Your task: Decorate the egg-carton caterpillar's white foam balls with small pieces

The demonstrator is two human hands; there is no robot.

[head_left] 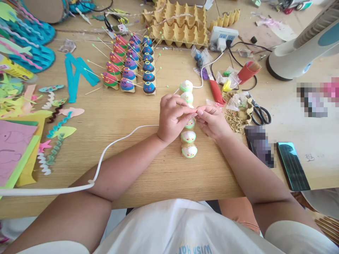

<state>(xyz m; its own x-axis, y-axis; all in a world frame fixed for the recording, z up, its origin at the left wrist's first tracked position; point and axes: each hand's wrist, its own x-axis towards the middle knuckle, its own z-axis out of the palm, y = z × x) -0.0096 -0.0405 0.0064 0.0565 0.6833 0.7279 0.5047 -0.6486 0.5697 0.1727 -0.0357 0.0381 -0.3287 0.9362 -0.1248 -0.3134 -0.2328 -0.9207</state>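
My left hand (173,116) is closed in a pinch, its thumb and index fingertips meeting those of my right hand (212,120). A speck of red shows where the fingertips touch, too small to name. My right hand is likewise pinched. Both are over a strip of egg-carton cups (188,137) running away from me on the table. The cups carry white clay-like tops with light green rims and small coloured dots. My fingers hide the cups in the middle of the strip.
Painted egg-carton cups (129,73) with pins stand in rows behind left. Paper cutouts (16,148) lie left; egg trays (180,30) at the back. To the right are scissors (259,112), a red-handled tool (216,91), a phone (293,165). A white cord (119,137) crosses my left arm.
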